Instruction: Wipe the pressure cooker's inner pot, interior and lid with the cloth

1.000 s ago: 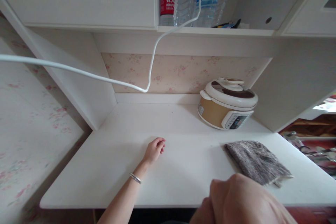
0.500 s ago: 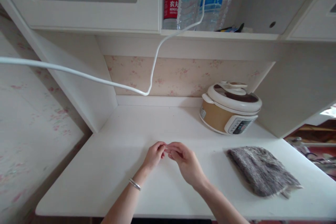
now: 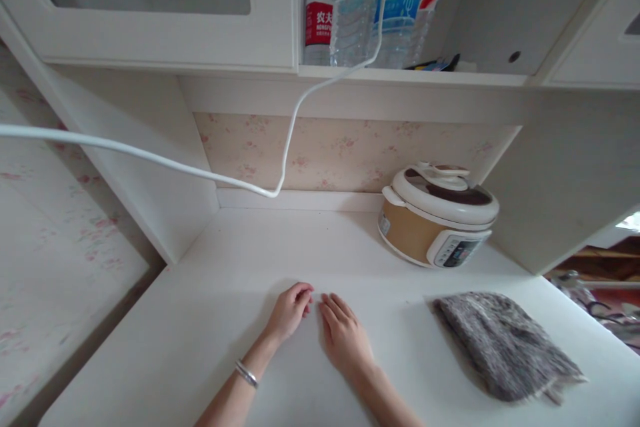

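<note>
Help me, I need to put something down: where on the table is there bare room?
The table is bare left of the left hand, between the right hand and the cloth, and between both hands and the wall. The right side is crowded, with the cooker behind the cloth.

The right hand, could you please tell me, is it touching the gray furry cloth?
No, a stretch of white tabletop shows between the right hand and the gray furry cloth.

And there sat the head camera, up above the white tabletop [image 3: 250,247], facing forward and down: left hand [image 3: 289,312] and right hand [image 3: 349,340] low in frame, cabinet [image 3: 175,40] across the top, floral wallpaper [image 3: 325,150] straight ahead!
</note>
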The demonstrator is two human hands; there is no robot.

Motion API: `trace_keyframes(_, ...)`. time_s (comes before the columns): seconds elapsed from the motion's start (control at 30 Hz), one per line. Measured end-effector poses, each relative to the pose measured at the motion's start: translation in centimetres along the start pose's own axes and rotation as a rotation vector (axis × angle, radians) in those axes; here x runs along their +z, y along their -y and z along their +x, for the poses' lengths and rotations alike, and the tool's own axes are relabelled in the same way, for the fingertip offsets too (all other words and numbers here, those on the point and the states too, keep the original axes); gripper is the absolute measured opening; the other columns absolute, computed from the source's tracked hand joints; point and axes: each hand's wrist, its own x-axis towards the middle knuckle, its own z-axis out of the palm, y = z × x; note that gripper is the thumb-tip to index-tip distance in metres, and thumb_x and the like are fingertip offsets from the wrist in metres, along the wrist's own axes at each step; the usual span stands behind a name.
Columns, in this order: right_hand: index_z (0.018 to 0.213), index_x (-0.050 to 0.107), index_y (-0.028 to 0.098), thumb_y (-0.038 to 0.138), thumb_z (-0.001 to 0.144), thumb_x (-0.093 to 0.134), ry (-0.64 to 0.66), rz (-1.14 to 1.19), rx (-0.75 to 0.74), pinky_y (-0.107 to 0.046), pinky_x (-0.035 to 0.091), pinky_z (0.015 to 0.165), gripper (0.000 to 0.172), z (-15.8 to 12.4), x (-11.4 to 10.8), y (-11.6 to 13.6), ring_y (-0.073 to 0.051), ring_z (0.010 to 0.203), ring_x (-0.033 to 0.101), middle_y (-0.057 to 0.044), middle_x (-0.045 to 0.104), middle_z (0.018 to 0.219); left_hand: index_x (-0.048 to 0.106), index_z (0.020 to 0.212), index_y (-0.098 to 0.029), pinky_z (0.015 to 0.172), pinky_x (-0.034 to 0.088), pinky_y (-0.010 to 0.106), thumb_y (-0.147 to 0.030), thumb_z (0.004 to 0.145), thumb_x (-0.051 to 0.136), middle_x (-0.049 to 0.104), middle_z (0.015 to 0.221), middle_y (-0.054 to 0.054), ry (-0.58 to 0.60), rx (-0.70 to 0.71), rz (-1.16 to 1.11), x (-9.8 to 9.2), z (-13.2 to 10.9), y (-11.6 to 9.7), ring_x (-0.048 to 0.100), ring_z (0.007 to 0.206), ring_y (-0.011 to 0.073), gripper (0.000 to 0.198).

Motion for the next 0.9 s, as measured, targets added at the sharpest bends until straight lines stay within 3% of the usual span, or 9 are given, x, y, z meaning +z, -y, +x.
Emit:
trace_keyframes(0.13, 0.115, 0.066, 0.02, 0.004, 0.085, 0.041, -0.024, 0.097, 0.018, -0.037, 0.05, 0.1, 0.042, 0.0, -0.2, -0.3, -0.021, 0.118, 0.057, -0.006, 0.063, 0.126, 0.063, 0.098, -0.016, 0.055, 0.046, 0.024, -0.043, 0.084, 0.051, 0.064, 0.079, 0.003, -0.011, -0.028, -0.031, 0.5, 1.0, -0.1, 0.059, 0.062, 0.0136, 0.033)
trace_keyframes(0.3, 0.11, 0.066, 0.023, 0.003, 0.086, 0.035, -0.118, 0.281, 0.04, -0.032, 0.052, 0.096, 0.044, -0.6, 0.1, -0.9, -0.018, 0.116, 0.059, -0.006, 0.054, 0.138, 0.065, 0.1, -0.017, 0.051, 0.043, 0.024, -0.043, 0.083, 0.049, 0.067, 0.082, 0.005, -0.012, -0.054, 0.022, 1.6, 2.8, -0.9, 0.059, 0.064, 0.0156, 0.035)
trace_keyframes(0.4, 0.107, 0.067, 0.023, 0.013, 0.089, 0.043, -0.171, 0.385, 0.151, -0.027, 0.058, 0.08, 0.031, -0.8, 0.6, -1.1, -0.015, 0.09, 0.069, -0.008, 0.053, 0.138, 0.068, 0.096, -0.018, 0.067, 0.047, 0.028, -0.039, 0.084, 0.05, 0.068, 0.083, 0.005, -0.039, 0.005, 0.092, 1.8, 3.5, -1.3, 0.061, 0.073, 0.0177, 0.03)
trace_keyframes(0.5, 0.106, 0.067, 0.024, 0.025, 0.089, 0.055, -0.142, 0.397, 0.226, -0.024, 0.06, 0.068, 0.022, -0.8, 0.6, -0.8, -0.013, 0.072, 0.069, -0.008, 0.057, 0.133, 0.069, 0.094, -0.019, 0.075, 0.046, 0.029, -0.036, 0.085, 0.05, 0.07, 0.09, 0.005, -0.008, 0.01, 0.108, 1.6, 3.4, -1.3, 0.062, 0.081, 0.0194, 0.027)
trace_keyframes(0.6, 0.116, 0.065, 0.025, 0.036, 0.086, 0.063, -0.072, 0.258, 0.171, -0.033, 0.057, 0.088, 0.032, -0.4, -0.2, -0.2, -0.023, 0.102, 0.067, -0.007, 0.06, 0.13, 0.069, 0.095, -0.02, 0.079, 0.046, 0.03, -0.036, 0.086, 0.05, 0.071, 0.093, 0.005, 0.038, 0.0, 0.102, 1.3, 2.9, -1.3, 0.062, 0.086, 0.0206, 0.026)
trace_keyframes(0.7, 0.132, 0.055, 0.03, 0.042, 0.089, 0.06, 0.013, 0.118, 0.017, -0.053, 0.036, 0.111, 0.045, 0.1, -0.8, 0.4, -0.03, 0.127, 0.05, -0.005, 0.056, 0.136, 0.069, 0.094, -0.021, 0.082, 0.045, 0.03, -0.037, 0.086, 0.051, 0.071, 0.094, 0.005, 0.044, -0.013, 0.089, 1.0, 2.5, -1.4, 0.062, 0.09, 0.0217, 0.025)
trace_keyframes(0.77, 0.136, 0.051, 0.032, 0.042, 0.09, 0.057, 0.043, 0.07, -0.039, -0.06, 0.029, 0.112, 0.047, 0.3, -0.5, 0.4, -0.032, 0.129, 0.048, -0.004, 0.055, 0.137, 0.069, 0.094, -0.021, 0.081, 0.045, 0.03, -0.038, 0.086, 0.052, 0.071, 0.092, 0.005, 0.043, -0.033, 0.086, 0.9, 2.3, -1.5, 0.063, 0.088, 0.0221, 0.026)
trace_keyframes(0.9, 0.136, 0.051, 0.031, 0.041, 0.09, 0.056, 0.041, 0.016, -0.076, -0.059, 0.032, 0.111, 0.047, 0.4, 0.6, 0.0, -0.033, 0.126, 0.051, -0.006, 0.055, 0.136, 0.068, 0.095, -0.022, 0.079, 0.045, 0.029, -0.042, 0.088, 0.05, 0.07, 0.091, 0.004, 0.049, -0.051, 0.083, 0.8, 2.3, -1.6, 0.062, 0.087, 0.0218, 0.028)
